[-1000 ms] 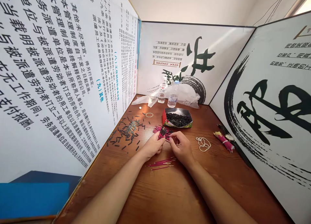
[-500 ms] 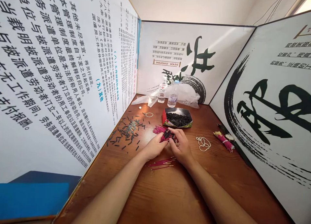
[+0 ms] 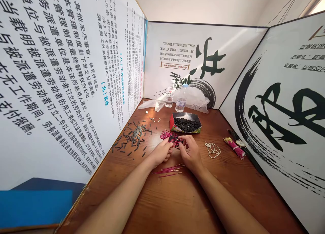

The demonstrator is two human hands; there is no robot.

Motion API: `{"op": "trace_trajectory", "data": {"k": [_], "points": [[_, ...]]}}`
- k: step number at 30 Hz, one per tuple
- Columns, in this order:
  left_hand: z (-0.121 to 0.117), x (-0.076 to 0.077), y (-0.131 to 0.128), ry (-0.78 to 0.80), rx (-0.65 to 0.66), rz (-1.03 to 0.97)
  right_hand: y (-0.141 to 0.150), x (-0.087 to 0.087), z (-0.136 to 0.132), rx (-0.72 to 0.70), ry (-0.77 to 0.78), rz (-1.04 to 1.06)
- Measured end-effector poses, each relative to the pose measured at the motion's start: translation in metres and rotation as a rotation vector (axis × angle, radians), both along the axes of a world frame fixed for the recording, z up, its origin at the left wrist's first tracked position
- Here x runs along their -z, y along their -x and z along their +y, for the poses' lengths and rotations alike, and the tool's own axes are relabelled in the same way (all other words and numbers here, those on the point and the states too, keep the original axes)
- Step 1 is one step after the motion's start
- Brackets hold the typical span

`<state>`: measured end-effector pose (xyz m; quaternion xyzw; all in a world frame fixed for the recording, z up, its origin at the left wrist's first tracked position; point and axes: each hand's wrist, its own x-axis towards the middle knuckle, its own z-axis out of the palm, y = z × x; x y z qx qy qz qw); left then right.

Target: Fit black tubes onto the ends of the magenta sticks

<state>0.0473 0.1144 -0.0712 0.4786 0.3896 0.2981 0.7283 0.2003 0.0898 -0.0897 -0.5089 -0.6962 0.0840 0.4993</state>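
My left hand [image 3: 162, 152] is closed, thumb on top, around small black tubes [image 3: 172, 138]. My right hand [image 3: 190, 152] is beside it, thumb and forefinger pinched at the right end of these black pieces; what exactly sits between its fingertips is too small to make out. Just beyond my hands lies a pile of thin magenta wires [image 3: 165, 135], partly hidden by my fingers. On my side of the hands, several loose magenta wires with metal ends [image 3: 169, 170] rest on the table.
Loose black tubes [image 3: 135, 136] are scattered at left. Behind my hands stands an open box [image 3: 172, 125] full of black tubes. Rubber bands [image 3: 213, 150], a tied wire bundle [image 3: 234, 147] and a watch [image 3: 240, 143] lie at right. Two bottles [image 3: 180, 103] stand before the back panel [image 3: 154, 34].
My left fingers have curled in under the thumb. My right hand has drawn slightly right and lower, so the hands are a little further apart and less of the black bunch shows.
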Motion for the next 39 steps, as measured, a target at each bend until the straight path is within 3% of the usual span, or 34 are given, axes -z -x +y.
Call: {"op": "trace_trajectory", "data": {"k": [7, 20, 28, 39], "points": [[0.0016, 0.0028, 0.0003, -0.004, -0.036, -0.032, 0.0005, -0.0023, -0.0024, -0.049, 0.015, 0.007], [-0.0004, 0.0028, 0.0037, -0.06, 0.054, -0.065, 0.0005, 0.0012, -0.0003, -0.049, 0.003, 0.079], [0.0016, 0.0023, 0.0023, 0.007, -0.013, -0.068, 0.0017, -0.001, -0.0012, -0.045, 0.014, 0.071], [0.002, 0.0039, 0.0021, -0.024, -0.055, -0.121, 0.0003, 0.0018, 0.0001, -0.035, -0.01, 0.085]]}}
